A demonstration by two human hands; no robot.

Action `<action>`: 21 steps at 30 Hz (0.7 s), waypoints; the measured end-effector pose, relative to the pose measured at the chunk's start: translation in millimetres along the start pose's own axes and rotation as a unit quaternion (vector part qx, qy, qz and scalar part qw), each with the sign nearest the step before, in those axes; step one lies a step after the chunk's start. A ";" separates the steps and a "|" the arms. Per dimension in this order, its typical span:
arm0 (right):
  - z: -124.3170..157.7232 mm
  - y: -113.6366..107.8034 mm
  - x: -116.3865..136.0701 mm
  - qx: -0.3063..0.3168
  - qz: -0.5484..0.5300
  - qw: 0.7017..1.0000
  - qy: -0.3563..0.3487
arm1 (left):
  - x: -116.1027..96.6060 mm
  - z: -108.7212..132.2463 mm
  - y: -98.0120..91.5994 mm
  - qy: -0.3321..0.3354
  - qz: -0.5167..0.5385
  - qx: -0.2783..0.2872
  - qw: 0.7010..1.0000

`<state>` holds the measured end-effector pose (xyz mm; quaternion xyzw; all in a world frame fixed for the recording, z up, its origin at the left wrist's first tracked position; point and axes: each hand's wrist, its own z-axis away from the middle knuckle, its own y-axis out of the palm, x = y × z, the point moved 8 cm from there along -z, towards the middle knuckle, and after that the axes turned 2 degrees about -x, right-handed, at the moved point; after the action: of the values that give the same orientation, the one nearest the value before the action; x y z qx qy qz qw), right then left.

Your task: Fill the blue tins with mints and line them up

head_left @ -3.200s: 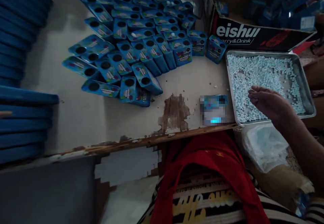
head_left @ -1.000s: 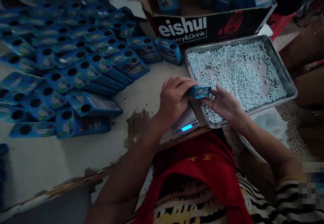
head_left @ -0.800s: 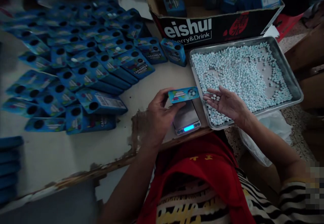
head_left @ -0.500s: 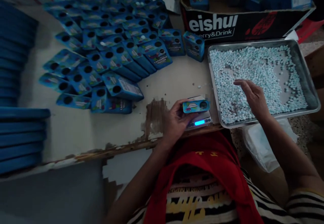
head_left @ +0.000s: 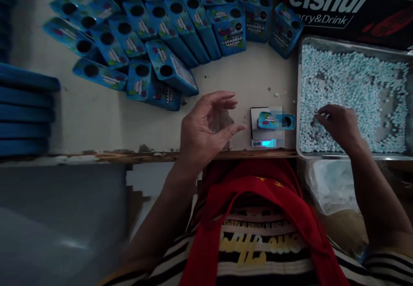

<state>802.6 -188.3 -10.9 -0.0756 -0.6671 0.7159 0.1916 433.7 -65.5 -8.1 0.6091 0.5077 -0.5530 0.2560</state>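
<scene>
A small blue box [head_left: 266, 121] printed with lettering lies on a digital scale [head_left: 256, 136] with a lit blue display. The round dark hole at the box's right end shows, partly blurred. To the left of the scale, my left hand [head_left: 201, 133] is open and holds nothing, its thumb and fingers spread apart. My right hand [head_left: 343, 124] is over the metal tray [head_left: 298, 105], with its fingertips pinched together at the pale blue candies [head_left: 358, 79]. Whatever is between those fingertips is too small or hidden to make out.
Many similar blue boxes [head_left: 161, 14] with round holes stand crowded at the back left. Stacked blue pieces [head_left: 26, 118] are at the far left. A black carton [head_left: 322, 6] stands behind the tray. A few loose candies [head_left: 276, 94] lie near the scale.
My left hand has let go of the blue box, which now rests on the scale, and has moved left and opened. My right hand's fingers have closed to a pinch at the candies. The view has shifted.
</scene>
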 end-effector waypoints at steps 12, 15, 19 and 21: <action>21.1 -13.6 -6.8 -0.007 -0.480 0.862 0.160 | -16.5 10.2 -5.7 0.053 -0.097 0.009 0.994; 20.4 -28.7 24.4 -0.009 -0.528 0.840 0.126 | -16.4 10.7 -10.1 0.045 -0.100 0.009 0.994; 18.9 -55.4 77.5 0.013 -0.511 0.859 0.031 | -7.1 14.4 -15.2 0.018 -0.078 0.007 0.997; 18.2 -65.0 98.5 0.021 -0.489 0.872 -0.003 | -2.4 16.7 -14.2 0.010 -0.071 0.013 0.997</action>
<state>717.2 -165.8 69.4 0.2666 -0.6037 0.5449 0.5173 414.2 -76.0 -6.6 0.5803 0.5452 -0.5699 0.2031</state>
